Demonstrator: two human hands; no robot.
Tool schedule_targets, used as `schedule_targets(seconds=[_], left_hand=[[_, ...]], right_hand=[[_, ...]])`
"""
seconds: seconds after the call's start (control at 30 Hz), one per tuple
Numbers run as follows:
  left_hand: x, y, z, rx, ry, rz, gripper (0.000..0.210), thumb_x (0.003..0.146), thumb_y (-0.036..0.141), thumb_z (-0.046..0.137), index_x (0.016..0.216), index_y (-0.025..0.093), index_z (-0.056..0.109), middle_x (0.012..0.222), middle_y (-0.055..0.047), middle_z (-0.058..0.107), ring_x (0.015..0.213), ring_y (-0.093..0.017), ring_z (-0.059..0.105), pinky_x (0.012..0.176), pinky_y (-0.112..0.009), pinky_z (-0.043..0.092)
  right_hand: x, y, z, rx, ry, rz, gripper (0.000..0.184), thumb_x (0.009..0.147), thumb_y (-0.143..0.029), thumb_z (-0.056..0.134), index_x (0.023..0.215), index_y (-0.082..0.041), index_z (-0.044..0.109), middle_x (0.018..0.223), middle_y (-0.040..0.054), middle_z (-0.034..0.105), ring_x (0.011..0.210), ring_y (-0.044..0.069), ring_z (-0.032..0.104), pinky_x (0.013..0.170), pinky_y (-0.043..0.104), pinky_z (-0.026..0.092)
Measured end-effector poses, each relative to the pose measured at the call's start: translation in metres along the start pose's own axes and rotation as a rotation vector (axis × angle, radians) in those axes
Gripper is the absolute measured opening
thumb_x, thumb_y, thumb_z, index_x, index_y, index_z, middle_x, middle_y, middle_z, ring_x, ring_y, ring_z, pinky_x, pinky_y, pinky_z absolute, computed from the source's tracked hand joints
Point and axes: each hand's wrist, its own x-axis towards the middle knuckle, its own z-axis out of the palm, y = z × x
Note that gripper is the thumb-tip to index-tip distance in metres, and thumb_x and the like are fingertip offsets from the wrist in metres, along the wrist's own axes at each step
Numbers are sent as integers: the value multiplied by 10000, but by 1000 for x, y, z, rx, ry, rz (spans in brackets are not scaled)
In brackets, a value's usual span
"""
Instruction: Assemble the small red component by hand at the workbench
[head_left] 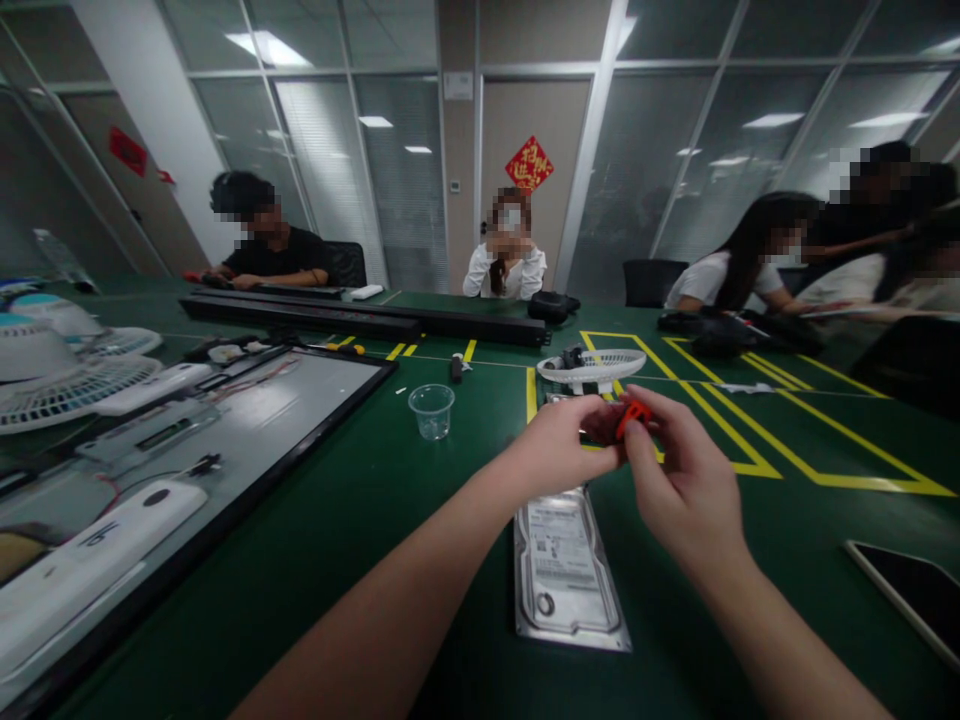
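The right hand [688, 478] pinches a small red piece [634, 414] near an oblong silver-metal drive [564, 565]; left hand [571, 438] curled, hold unclear.

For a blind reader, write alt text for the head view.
The right hand pinches a red part close to the left hand, over a hard drive on a green table. A clear cup stands left, a phone lies right; people sit beyond.

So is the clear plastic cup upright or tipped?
Upright: the cup has its open rim facing up and base on the green table.
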Motion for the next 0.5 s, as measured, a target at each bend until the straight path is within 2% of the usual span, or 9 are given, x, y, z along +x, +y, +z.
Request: schedule_targets(seconds=[0.1, 0.17, 0.27, 0.37, 0.5], left_hand=[[-1, -2, 1, 34, 35, -25, 285, 767, 179, 817, 1010, 157, 671, 942, -35, 728, 854, -182, 681, 772, -288, 537], [-1, -2, 1, 42, 44, -30, 212, 785, 166, 785, 961, 161, 667, 917, -28, 721, 843, -178, 681, 763, -285, 529], [0, 1, 0, 23, 27, -33, 104, 826, 139, 738, 906, 153, 672, 906, -43, 728, 849, -180, 683, 798, -298, 540], [0, 2, 1, -3, -5, -49, 101, 847, 143, 733, 937, 141, 688, 944, -70, 752, 876, -191, 698, 830, -314, 554], [0, -4, 2, 44, 51, -30, 235, 805, 183, 792, 1007, 157, 677, 957, -51, 746, 866, -185, 687, 792, -301, 545]], right_hand=[[1, 1, -1, -51, 11, -29, 317, 1055, -299, 674, 1372, -291, 682, 1223, 101, 724, 1062, 290, 728, 925, 515, 619], [2, -1, -2, -85, 17, -53, 312, 1039, -305, 702, 1351, -292, 695, 1176, 93, 714, 1046, 291, 716, 907, 512, 617], [2, -3, -2, -57, -1, -56, 352, 1059, -291, 659, 1410, -305, 682, 1269, 111, 716, 1149, 312, 711, 972, 539, 608], [1, -4, -1, -5, -14, -21, 378, 1086, -271, 596, 1455, -316, 666, 1378, 116, 722, 1217, 319, 717, 1035, 560, 599], [0, -1, 0, -24, 12, 9, 339, 1067, -288, 641, 1404, -294, 676, 1276, 108, 753, 1074, 295, 756, 955, 521, 634]])
